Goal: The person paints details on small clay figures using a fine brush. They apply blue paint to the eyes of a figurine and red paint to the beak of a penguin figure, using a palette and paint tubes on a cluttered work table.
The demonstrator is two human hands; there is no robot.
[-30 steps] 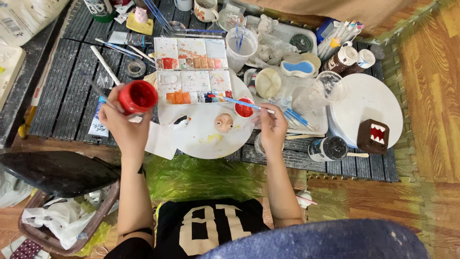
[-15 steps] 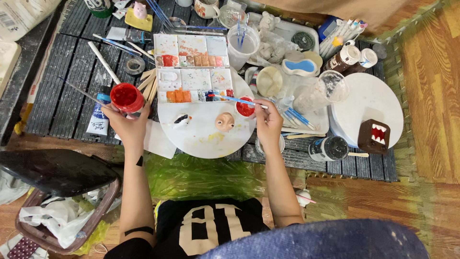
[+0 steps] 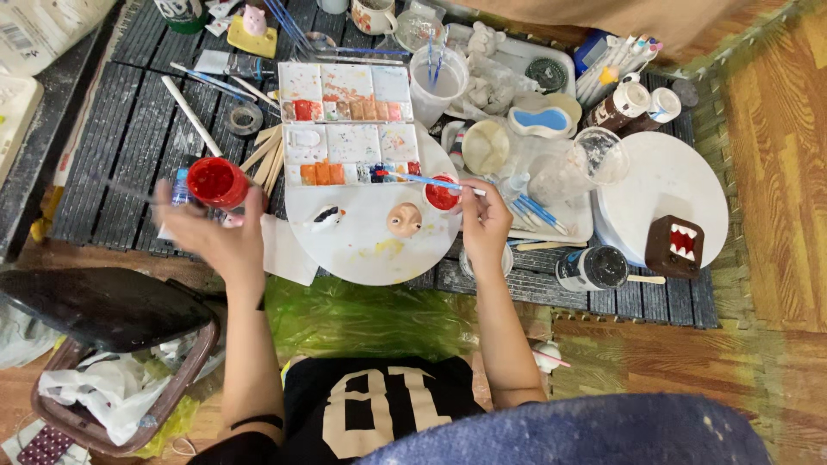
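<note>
Head view: left hand (image 3: 220,237) has swung down and out toward 9 o'clock compared with the earlier frames, where it held the red paint pot (image 3: 217,182) up at chest height. Now the pot sits low at the surface edge, at 12 o'clock from the hand, with fingers curled round its lower side (motion blur there, so grip detail is soft). My read: the pot is being parked or repositioned, not dipped into.

Right hand (image 3: 484,226) is barely changed: closed in a pinch on a thin blue-handled brush (image 3: 428,180), shaft running toward 9 o'clock, tip over the lower edge of the paint palette (image 3: 346,125). A small cup of red paint (image 3: 441,195) sits touching the hand's 10 o'clock side.

The round white board (image 3: 372,228) lies between the hands, carrying a small peach figurine head (image 3: 403,219) and a black-and-white piece (image 3: 326,217), both untouched.

Packages and labels:
- White sack with printed label, far 10 o'clock corner (image 3: 43,30).
- Dark round jar with white lid and band label, 3 o'clock of the right hand (image 3: 592,268).
- Two brown-and-white bottles, lying tilted, 1 o'clock (image 3: 633,102).
- Green-labelled tub at the top edge, 11 o'clock (image 3: 181,13).
- Brown box figure with white teeth on the white plate, 3 o'clock (image 3: 674,245).
</note>
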